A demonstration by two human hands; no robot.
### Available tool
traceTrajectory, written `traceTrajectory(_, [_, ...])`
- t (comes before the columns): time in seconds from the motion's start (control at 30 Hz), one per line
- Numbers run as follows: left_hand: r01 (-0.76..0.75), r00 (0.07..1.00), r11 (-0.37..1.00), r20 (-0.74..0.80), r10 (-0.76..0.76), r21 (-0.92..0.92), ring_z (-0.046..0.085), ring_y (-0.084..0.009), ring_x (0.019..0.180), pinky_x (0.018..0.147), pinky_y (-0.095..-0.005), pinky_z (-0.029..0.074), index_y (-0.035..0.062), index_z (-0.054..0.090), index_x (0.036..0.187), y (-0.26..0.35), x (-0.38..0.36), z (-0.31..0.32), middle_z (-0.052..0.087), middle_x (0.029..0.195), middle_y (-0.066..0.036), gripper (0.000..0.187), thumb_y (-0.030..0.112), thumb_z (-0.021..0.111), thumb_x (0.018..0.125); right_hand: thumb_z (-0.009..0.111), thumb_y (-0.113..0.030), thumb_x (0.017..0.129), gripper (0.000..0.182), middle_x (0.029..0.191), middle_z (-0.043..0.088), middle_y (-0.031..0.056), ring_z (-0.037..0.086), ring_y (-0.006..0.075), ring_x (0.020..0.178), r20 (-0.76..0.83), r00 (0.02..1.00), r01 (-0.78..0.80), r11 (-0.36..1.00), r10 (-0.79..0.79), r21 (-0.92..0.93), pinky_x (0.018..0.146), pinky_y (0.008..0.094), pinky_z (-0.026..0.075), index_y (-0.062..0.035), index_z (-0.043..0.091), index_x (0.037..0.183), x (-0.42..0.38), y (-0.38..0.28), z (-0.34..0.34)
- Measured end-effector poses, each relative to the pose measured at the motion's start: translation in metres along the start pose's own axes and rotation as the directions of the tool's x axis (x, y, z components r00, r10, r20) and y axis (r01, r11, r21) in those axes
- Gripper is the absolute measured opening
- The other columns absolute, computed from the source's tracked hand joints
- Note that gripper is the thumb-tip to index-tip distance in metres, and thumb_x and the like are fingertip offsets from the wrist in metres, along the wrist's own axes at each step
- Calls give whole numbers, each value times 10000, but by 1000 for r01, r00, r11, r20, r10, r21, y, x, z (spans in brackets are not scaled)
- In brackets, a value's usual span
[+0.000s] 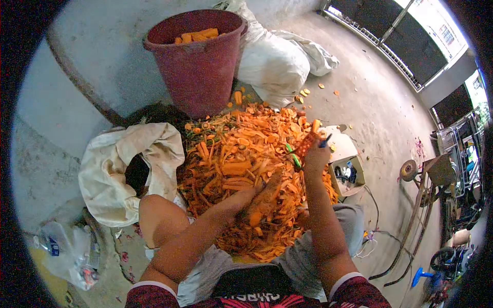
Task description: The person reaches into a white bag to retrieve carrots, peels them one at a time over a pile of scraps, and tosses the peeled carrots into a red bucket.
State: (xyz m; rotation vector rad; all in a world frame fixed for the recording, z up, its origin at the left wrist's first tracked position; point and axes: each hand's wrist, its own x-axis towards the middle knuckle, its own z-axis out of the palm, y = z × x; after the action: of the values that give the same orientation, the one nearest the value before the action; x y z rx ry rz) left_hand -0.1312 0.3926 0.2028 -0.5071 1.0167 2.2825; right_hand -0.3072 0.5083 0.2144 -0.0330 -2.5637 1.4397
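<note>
My left hand (249, 195) is low over a large heap of orange peelings and carrot-like pieces (231, 138), its fingers wrapped round a long brownish-orange root (266, 200). Further right and higher, my right hand (317, 154) is closed on a tool with a dark blue handle (325, 141). Beside that hand, at the heap's right edge, lie a patterned red-orange item (307, 143) and a green-handled tool (293, 155). Orange chunks (236, 168) rest on the heap to the upper left of my left hand.
A red bucket (197, 72) with orange pieces stands behind the heap, beside white sacks (275, 61). An open sack (102, 174) is at left, above a plastic bag (67, 251). At right are a cardboard box (354, 182), a cable and a wheeled cart (439, 172).
</note>
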Motion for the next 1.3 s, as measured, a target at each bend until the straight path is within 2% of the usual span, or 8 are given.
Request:
traceTrajectory(0.13, [-42,997,928,-82,12,-371,558,-177,642,582,-313,483,64,496,937,9,-2,-2,569,770,-58,414,426,334,819,430,-252,826,282,602,529,53,470,111,461,289,957,-104,881,-39,462,425,233,366,8,516,759,-34,-24,3])
traceTrajectory(0.53, [-72,985,997,-155,72,6,554,-158,675,584,-279,475,70,493,982,7,4,-11,564,850,-49,442,442,319,818,423,-226,812,251,546,491,98,461,212,481,206,950,251,966,-234,-59,458,314,352,-1,520,757,-73,-40,4])
traceTrajectory(0.67, [-2,998,998,-60,6,69,550,-150,621,571,-279,470,99,502,964,-5,6,-10,564,807,-43,455,479,304,810,427,-221,817,252,575,521,64,493,135,475,-2,998,62,998,-62,-10,422,264,379,1,537,768,-3,7,-7])
traceTrajectory(0.77, [-124,972,945,-228,54,-303,545,-142,590,520,-279,464,119,513,935,8,-10,2,564,753,-30,431,480,314,807,432,-229,821,253,592,525,49,483,108,462,84,979,154,941,-187,300,401,222,376,-4,539,777,-22,-9,-6])
traceTrajectory(0.8, [-102,970,950,-243,29,-296,543,-137,583,505,-275,461,121,515,928,13,-11,3,562,739,-21,419,472,321,808,436,-248,822,259,608,528,39,458,93,443,248,968,-102,856,-32,508,384,198,362,-14,541,791,-49,-38,-10])
traceTrajectory(0.87, [-60,961,959,-275,-19,-277,540,-127,569,477,-266,455,124,520,915,21,-11,3,559,712,-5,395,457,335,809,423,-239,826,249,645,533,66,481,173,523,276,948,147,987,-160,67,469,277,369,-21,521,756,-80,-47,-8])
traceTrajectory(0.97, [-116,959,977,-277,63,-179,537,-121,576,484,-269,457,124,519,914,19,-12,7,550,711,-5,368,433,347,812,526,-174,742,140,627,526,95,508,205,553,301,873,309,913,-384,267,494,313,392,-37,501,757,-110,-70,-13])
traceTrajectory(1.3, [22,979,997,-205,-6,73,550,-159,675,554,-283,458,107,500,995,-9,-2,-3,565,850,-53,397,418,322,823,409,-225,825,255,585,521,72,481,159,528,64,998,-22,990,14,138,480,290,372,-3,533,802,-23,-38,-20])
